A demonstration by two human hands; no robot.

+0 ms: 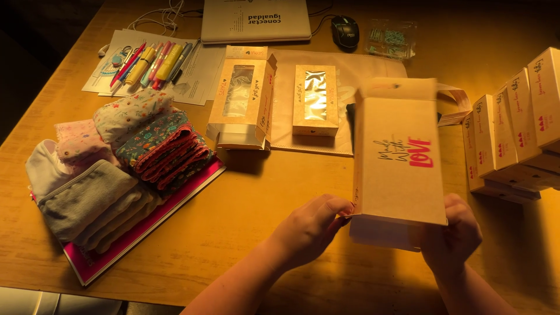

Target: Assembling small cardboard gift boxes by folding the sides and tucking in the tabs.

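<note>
Warm yellow light falls on a wooden table [245, 198]; surroundings dark.

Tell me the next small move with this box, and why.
Probably fold the bottom flap shut: both hands, left and right, hold the cardboard box by its lower end, where that flap hangs loose and open.

Home craft and packing desk.
Wooden table [251, 198] with laptop [255, 20], mouse [345, 31], pens [153, 63], folded fabric stacks [116, 163], kraft window boxes [241, 96].
</note>
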